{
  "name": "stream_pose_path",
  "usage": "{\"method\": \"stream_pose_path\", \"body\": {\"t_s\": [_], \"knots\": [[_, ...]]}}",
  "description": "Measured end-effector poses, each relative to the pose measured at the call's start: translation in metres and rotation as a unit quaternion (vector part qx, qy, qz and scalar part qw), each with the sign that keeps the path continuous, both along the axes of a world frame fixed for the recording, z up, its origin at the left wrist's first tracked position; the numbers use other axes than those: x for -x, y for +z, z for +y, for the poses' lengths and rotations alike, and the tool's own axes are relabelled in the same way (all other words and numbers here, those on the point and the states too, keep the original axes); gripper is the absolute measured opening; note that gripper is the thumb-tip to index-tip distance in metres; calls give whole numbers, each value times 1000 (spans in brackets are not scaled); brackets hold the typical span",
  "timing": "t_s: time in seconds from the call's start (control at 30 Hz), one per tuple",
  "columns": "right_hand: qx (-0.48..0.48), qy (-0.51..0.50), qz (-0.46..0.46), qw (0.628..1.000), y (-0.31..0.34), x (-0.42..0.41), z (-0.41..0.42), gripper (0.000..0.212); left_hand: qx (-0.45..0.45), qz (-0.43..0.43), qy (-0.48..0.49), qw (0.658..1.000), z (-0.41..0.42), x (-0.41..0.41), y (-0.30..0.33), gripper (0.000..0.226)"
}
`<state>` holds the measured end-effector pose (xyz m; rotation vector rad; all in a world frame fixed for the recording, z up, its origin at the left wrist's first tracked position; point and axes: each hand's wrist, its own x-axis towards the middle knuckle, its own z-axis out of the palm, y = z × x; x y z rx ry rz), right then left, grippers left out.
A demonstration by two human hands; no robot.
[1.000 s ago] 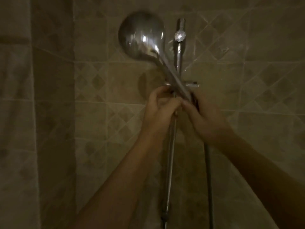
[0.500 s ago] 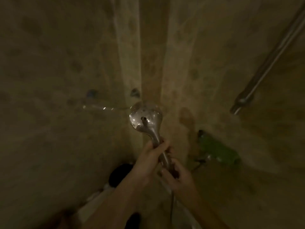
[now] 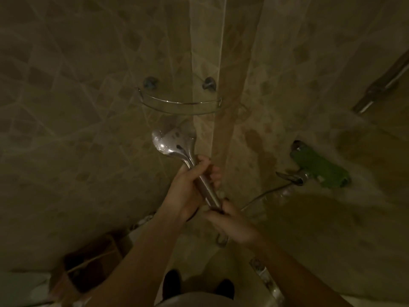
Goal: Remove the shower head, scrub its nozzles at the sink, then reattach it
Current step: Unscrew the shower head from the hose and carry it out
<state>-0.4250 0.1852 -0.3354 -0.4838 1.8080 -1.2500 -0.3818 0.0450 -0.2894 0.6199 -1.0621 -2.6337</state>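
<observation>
Your left hand [image 3: 190, 187] wraps the shower head [image 3: 174, 141] handle, fingers curled shut. Your right hand [image 3: 230, 222] pinches the handle's near end, by the hose [image 3: 263, 196].

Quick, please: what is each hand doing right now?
Left hand: closed around the handle of the shower head.
Right hand: closed on the handle's lower end.

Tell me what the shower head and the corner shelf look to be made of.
Shower head: polished chrome, metal or plated plastic; it mirrors light and carries bright droplets.
Corner shelf: apparently clear glass, since the wall tiles show through it, with a thin shiny metal rail along the curved front. Dim light leaves both uncertain.
</observation>
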Motion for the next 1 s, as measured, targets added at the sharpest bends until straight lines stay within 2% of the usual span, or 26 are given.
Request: {"method": "stream_pose_path", "body": {"t_s": [0.1,0.2,0.37,0.5,0.7,0.83,0.93,1.0], "knots": [[29,35,-90,995,9,-2,-13,31,-10,47,-28,998,-10,-1,6,13],[23,47,-117,992,21,-1,-22,38,-20,54,-38,998,-17,4,12,25],[-28,19,7,999,29,2,-23,26,-39,-75,96,992,-4,20,7,43],[-73,8,93,993,26,3,-19,29,-21,-127,170,977,7,29,6,38],[-110,-41,201,973,19,1,-20,18,16,-195,241,951,13,43,10,33],[-168,-85,264,946,10,-2,-17,17,26,-212,285,934,18,50,9,17],[-158,-103,315,930,6,-6,-17,11,24,-207,287,935,17,51,8,15],[-133,-99,316,934,8,-6,-17,10,18,-189,252,949,15,46,7,20]]}}
